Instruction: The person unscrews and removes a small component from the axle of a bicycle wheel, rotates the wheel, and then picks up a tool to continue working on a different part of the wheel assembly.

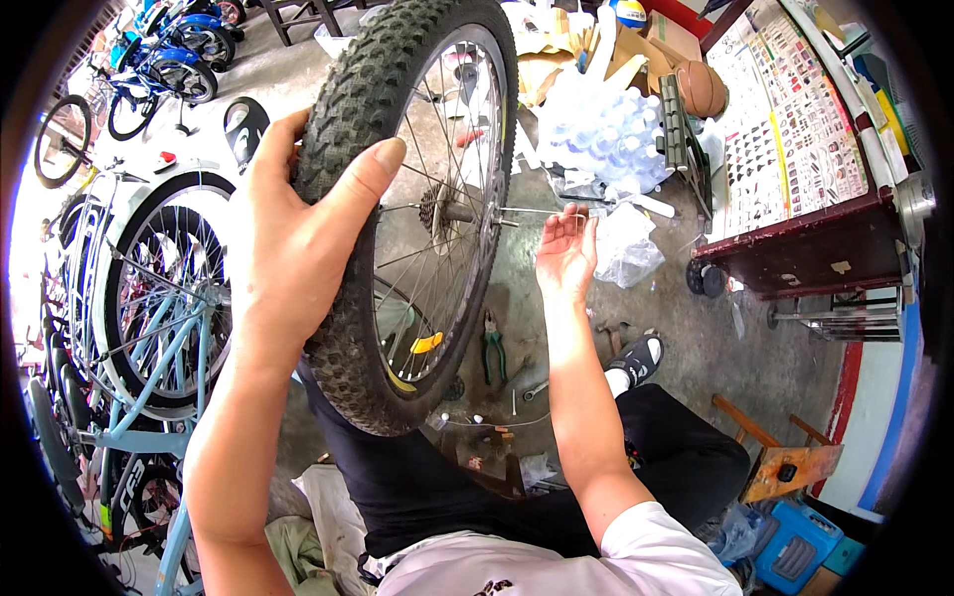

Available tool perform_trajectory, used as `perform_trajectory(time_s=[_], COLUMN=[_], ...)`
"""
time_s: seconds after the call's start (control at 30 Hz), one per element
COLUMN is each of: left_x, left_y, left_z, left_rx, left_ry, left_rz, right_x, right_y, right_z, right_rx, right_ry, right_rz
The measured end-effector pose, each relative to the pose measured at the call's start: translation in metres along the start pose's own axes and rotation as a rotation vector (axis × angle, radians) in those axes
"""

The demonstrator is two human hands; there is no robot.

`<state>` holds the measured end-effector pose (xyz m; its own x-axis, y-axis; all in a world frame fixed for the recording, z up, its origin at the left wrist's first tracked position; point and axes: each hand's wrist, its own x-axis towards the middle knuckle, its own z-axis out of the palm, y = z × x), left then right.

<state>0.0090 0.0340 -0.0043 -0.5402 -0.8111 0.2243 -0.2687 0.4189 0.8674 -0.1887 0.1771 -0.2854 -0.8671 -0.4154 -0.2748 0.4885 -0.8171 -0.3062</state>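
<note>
A bicycle wheel [333, 159] with a knobbly black tyre stands upright before me, its spokes and rear sprocket [434, 214] showing. My left hand [283, 238] clasps the tyre from the left, thumb across the tread. On the wheel's right, my right hand [568, 248] has its fingertips closed on a thin metal rod [537, 210]. That rod reaches to the rim, just above a short stub that looks like the valve. Whether it is a spoke or a tool, I cannot tell. A yellow reflector [427, 344] sits among the lower spokes.
Green-handled pliers [493, 348], a wrench [536, 391] and a hammer [613, 333] lie on the floor. Bicycles, one light blue [169, 343], crowd the left. Wrapped bottles [601, 129], a basketball [701, 89], a dark red cabinet [795, 253] and a blue case [795, 544] are on the right.
</note>
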Motion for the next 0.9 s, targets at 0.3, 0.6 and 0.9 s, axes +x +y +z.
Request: perform_trajectory(time_s=[0.3, 0.6, 0.9], left_x=[-0.002, 0.0, 0.002], left_y=[-0.004, -0.005, -0.004], left_z=[-0.005, -0.006, -0.006], left_rx=[-0.041, -0.03, -0.039], left_ry=[-0.01, -0.003, -0.007], left_rz=[-0.047, -0.057, -0.062], right_x=[0.013, 0.007, 0.004], right_y=[-0.009, -0.018, -0.035], right_z=[-0.021, -0.008, -0.035], right_rx=[-0.415, -0.233, -0.291], right_ry=[0.201, 0.127, -0.214], right_rz=[0.069, 0.19, 0.148])
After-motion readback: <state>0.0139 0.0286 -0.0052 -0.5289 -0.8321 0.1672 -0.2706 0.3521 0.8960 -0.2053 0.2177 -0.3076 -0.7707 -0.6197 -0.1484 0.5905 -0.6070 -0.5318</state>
